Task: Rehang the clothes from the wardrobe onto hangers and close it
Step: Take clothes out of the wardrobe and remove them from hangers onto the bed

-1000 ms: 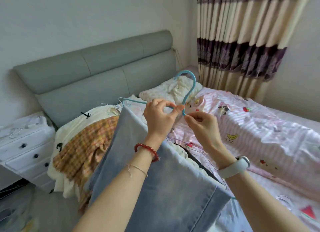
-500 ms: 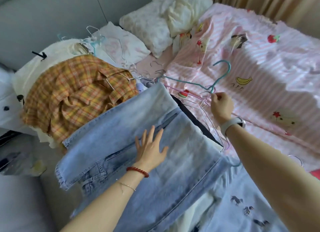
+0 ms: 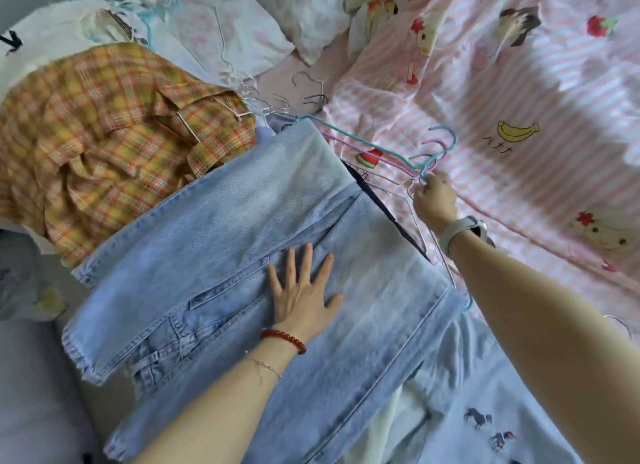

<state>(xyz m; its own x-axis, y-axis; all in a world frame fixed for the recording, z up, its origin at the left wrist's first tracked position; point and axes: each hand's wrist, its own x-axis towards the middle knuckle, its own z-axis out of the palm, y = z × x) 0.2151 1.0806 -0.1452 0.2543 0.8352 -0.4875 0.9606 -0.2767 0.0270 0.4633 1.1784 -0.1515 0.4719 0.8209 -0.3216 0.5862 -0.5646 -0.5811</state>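
Jeans (image 3: pixel 242 249) are lying folded across the middle of the frame, their long axis running from lower left up toward the centre top, where the fold is passing over the bar of a teal hanger (image 3: pixel 374 145). I am seeing my left hand (image 3: pixel 304 290) resting flat on the denim at centre, fingers straight and spread, gripping nothing. My right hand (image 3: pixel 434 200) is reaching to the right of centre, its fingertips pinching the wires where the hanger's neck meets its hook; the hook is curling up and to the right, away from the fingers. So the right hand is the nearer one to the hanger, and the jeans are trailing down and left from it, which I am judging makes a lift by the neck the natural next move.

Other loose hangers (image 3: pixel 311 93), pale and lilac, are tangling under and beside the teal one, and I am expecting them to snag. A plaid shirt (image 3: pixel 104 124) is lying at the upper left, touching the jeans' edge, and the pink striped quilt (image 3: pixel 519 100) is filling the upper right
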